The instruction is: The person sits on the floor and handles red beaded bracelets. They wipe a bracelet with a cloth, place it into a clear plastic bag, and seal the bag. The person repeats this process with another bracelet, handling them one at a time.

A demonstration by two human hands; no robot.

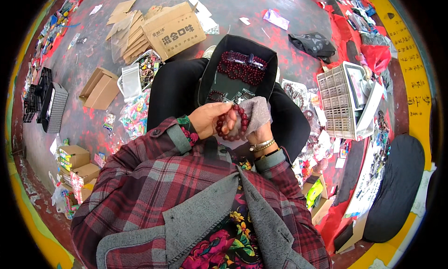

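Note:
A dark red beaded bracelet [244, 121] hangs from my left hand [208, 120], whose thumb and fingers are closed on it above my lap. My right hand [261, 134], also closed, grips a pale, whitish cloth [257, 112] that lies against the right side of the beads. The cloth hides part of my right fingers. Just beyond both hands, a black open box [255, 43] rests between my legs. Inside it are several dark red bead bracelets [240, 74], some under clear plastic, and small clear packets [243, 96] at its near end.
Flattened cartons and a cardboard box [173, 32] lie on the floor, far left. A white tub [131, 80] of mixed trinkets stands left of my knee. At right are a beige plastic crate [337, 101], plastic-wrapped goods and a black bag [311, 46]. Small cardboard boxes [74, 157] sit lower left.

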